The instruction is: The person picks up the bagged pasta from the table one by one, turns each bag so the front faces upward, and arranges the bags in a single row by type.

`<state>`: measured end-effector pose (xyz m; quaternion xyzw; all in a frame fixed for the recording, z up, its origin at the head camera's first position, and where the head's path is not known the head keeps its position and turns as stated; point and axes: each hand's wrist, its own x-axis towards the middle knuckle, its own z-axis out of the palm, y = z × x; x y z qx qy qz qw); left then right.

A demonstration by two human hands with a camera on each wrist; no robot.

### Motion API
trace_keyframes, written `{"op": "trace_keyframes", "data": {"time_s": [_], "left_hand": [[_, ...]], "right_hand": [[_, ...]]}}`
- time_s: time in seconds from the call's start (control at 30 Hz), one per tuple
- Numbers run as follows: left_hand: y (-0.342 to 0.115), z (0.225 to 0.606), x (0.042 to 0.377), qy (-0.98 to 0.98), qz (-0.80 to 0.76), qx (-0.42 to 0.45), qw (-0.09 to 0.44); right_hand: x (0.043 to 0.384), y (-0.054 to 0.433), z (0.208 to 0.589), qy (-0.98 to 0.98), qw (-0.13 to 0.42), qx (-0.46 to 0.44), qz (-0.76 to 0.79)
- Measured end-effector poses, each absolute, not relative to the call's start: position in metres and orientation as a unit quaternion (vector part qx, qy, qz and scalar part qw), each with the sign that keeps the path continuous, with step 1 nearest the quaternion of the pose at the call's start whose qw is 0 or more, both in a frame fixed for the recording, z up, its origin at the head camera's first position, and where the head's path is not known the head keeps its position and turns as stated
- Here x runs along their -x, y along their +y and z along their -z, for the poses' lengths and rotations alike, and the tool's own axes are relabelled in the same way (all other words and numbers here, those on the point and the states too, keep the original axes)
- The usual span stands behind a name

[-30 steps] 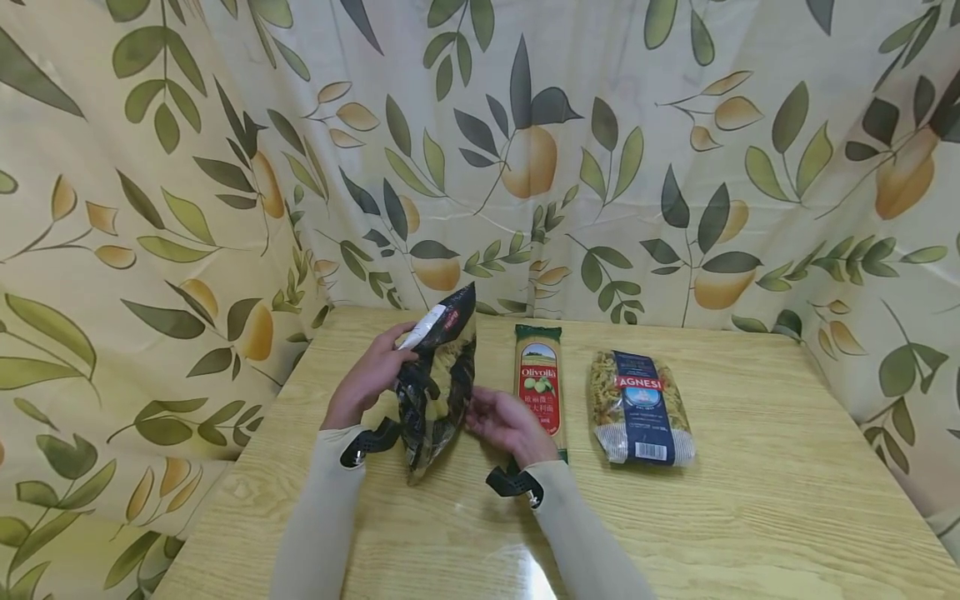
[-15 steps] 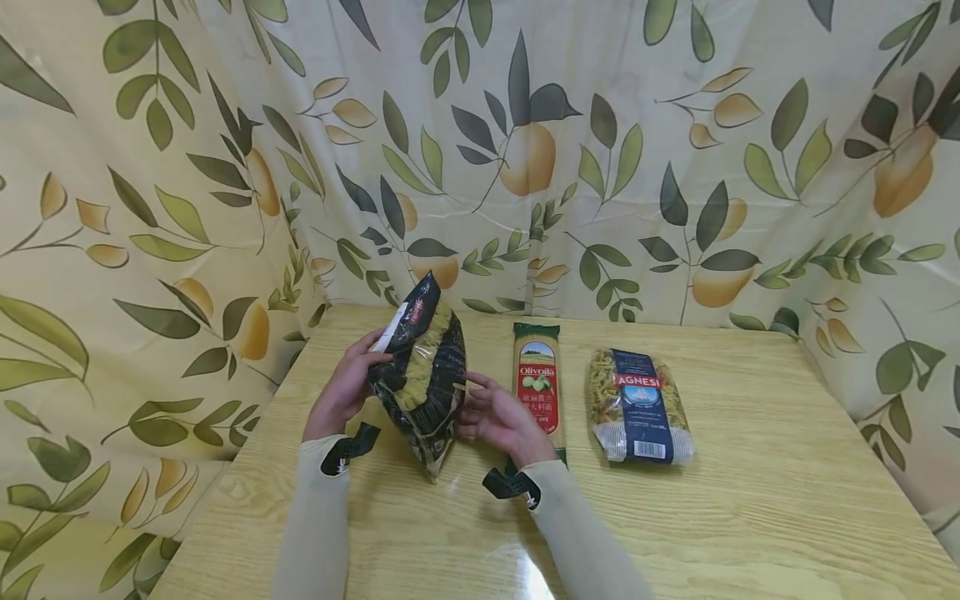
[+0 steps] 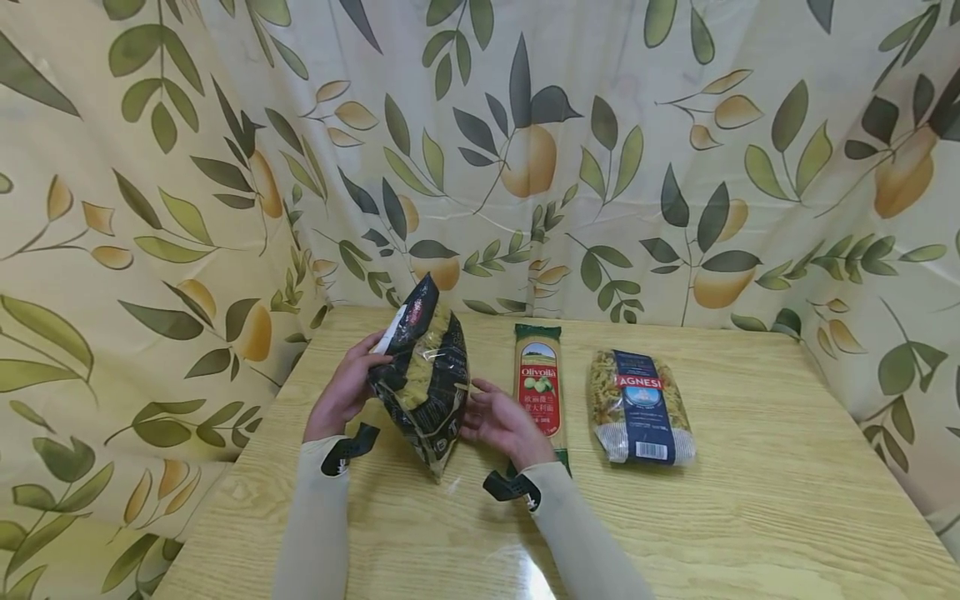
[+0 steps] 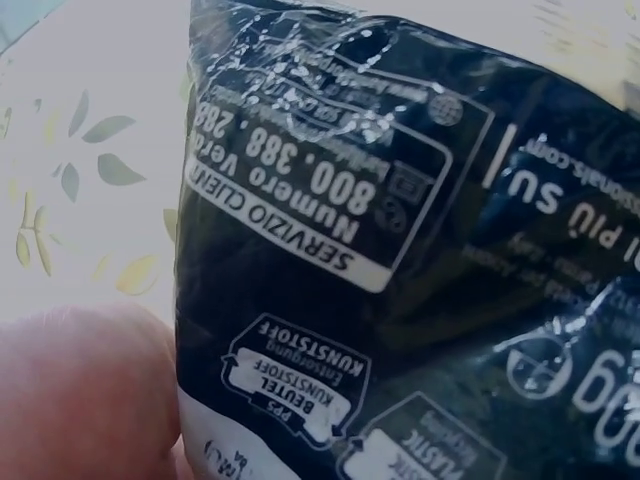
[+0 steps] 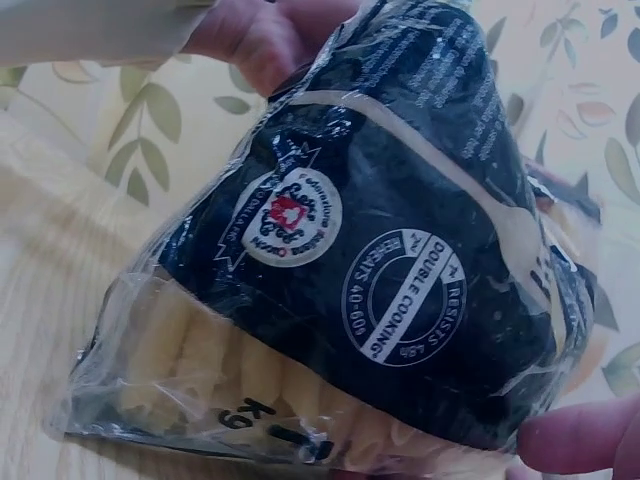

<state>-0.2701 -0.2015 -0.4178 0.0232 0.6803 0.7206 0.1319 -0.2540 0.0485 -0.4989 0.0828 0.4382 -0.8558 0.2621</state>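
Note:
A black, clear-windowed bag of penne pasta [image 3: 420, 375] is held up tilted over the table, its top leaning left. My left hand [image 3: 347, 387] grips its upper left edge, with the thumb [image 4: 80, 390] across the pale label side. Its other fingers are hidden behind the bag. My right hand [image 3: 506, 421] is at the lower right side, fingers relaxed against the bag and partly hidden by it. In the right wrist view the right thumb [image 5: 585, 437] lies right at the bag's edge, and pale pasta tubes show through the clear bottom.
A narrow green and red Olivoila spaghetti pack [image 3: 538, 383] lies just right of my right hand, which overlaps its lower end. Farther right lies a blue-banded Agnesi pasta bag [image 3: 641, 408]. A leaf-patterned curtain [image 3: 525, 167] bounds the wooden table [image 3: 765, 500] behind and at the sides.
The pasta bag has swung left and turned its front face more toward the head camera, carried by the left hand. The right hand stays nearly in place; the last half second shows little movement.

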Motion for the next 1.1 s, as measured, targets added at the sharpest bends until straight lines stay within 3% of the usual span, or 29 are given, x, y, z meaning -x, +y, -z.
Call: {"op": "trace_keyframes", "data": {"time_s": [0.5,1.1], "left_hand": [[-0.212,0.421,0.271,0.686,-0.711,-0.045,0.151],[-0.212,0.432,0.277,0.7,-0.688,-0.052,0.184]], "right_hand": [[0.257,0.052,0.501,0.456,0.275,-0.056,0.845],[0.259,0.056,0.496,0.46,0.237,-0.083,0.852]]}}
